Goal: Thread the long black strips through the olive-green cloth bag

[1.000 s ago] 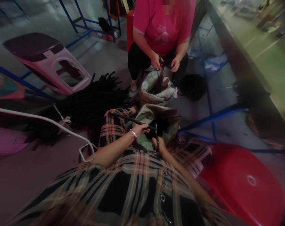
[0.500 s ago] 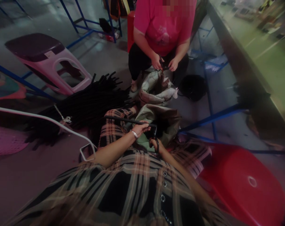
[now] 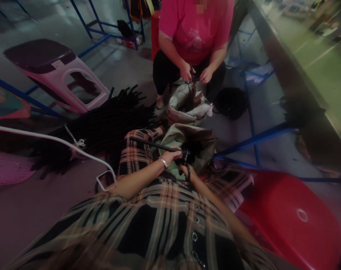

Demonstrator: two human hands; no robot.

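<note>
My left hand (image 3: 172, 154) is closed round a long black foam-like tube (image 3: 148, 142), its far end reaching left over my knee. In my right hand (image 3: 186, 172) is a pair of scissors (image 3: 189, 170), their blades raised against the tube just past my left fingers. Both hands are over an open greenish-grey sack (image 3: 205, 137) with dark contents that I cannot make out. A large bundle of similar black tubes (image 3: 111, 116) lies on the floor to the left, tied with a pale cord.
Opposite sits a person in a pink shirt (image 3: 194, 33), holding scissors over a pale sack (image 3: 181, 114). A pink stool (image 3: 86, 93) stands left, a red stool (image 3: 294, 213) right. A white cable (image 3: 60, 140) crosses at left. Blue table legs (image 3: 257, 138) stand at right.
The tube has slid right through or with my left hand, so its tip now lies between the scissor blades. My right hand stays almost in place.
</note>
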